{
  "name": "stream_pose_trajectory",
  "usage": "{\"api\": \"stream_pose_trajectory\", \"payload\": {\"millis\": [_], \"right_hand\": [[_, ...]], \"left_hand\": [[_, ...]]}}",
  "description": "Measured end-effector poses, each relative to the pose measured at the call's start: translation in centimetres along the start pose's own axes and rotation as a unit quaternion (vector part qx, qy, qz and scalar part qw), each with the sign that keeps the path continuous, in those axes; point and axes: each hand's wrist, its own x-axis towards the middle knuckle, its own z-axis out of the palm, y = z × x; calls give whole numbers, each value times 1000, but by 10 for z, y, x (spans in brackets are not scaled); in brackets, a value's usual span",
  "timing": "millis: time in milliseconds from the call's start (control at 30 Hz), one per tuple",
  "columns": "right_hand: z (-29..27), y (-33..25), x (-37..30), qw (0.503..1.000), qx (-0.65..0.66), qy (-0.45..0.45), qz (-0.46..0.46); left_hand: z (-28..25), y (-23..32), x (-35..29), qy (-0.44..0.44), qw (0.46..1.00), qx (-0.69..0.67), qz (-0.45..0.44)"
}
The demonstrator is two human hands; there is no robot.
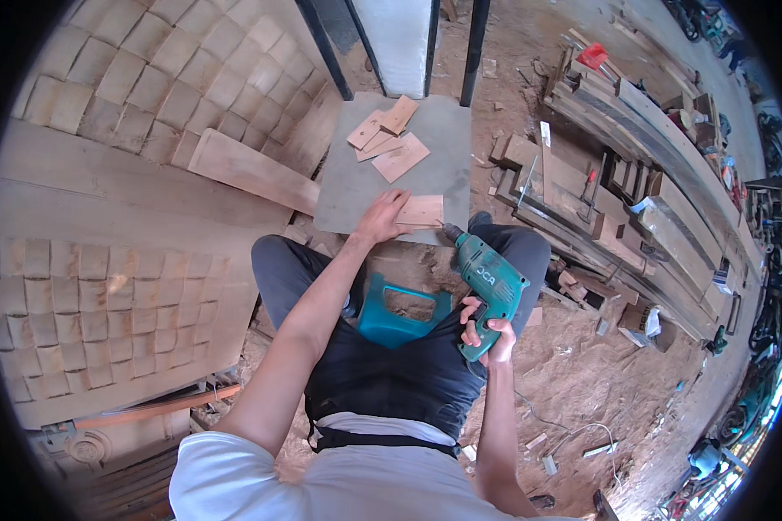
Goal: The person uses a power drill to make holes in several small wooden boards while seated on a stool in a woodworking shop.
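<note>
With my left hand (382,217) I grip a small flat wooden block (422,210) at its left end, on the near edge of a grey board (339,187). My right hand (488,334) is wrapped round the handle of a green power drill (493,271). The drill's chuck points up and left, its tip close to the block's right end; whether the bit touches the wood I cannot tell. Beyond the block lie several loose wooden pieces (402,157), some overlapping and some with small holes or marks.
A teal plastic stool (400,323) is between my legs. Large carved wooden panels (113,304) stand at the left, and a plank (252,169) reaches toward the board. Stacked timber (669,234) fills the right side. A pale cord (595,425) lies on the dirt floor.
</note>
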Motion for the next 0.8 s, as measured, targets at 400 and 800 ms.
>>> {"api": "stream_pose_trajectory", "payload": {"millis": [400, 800], "right_hand": [[3, -2, 3, 1000, 0, -4, 25], [4, -7, 10, 1000, 1, -2, 24]], "left_hand": [[-1, -34, 50, 170, 981, 38, -90], [3, -22, 63, 219, 961, -20, -167]]}}
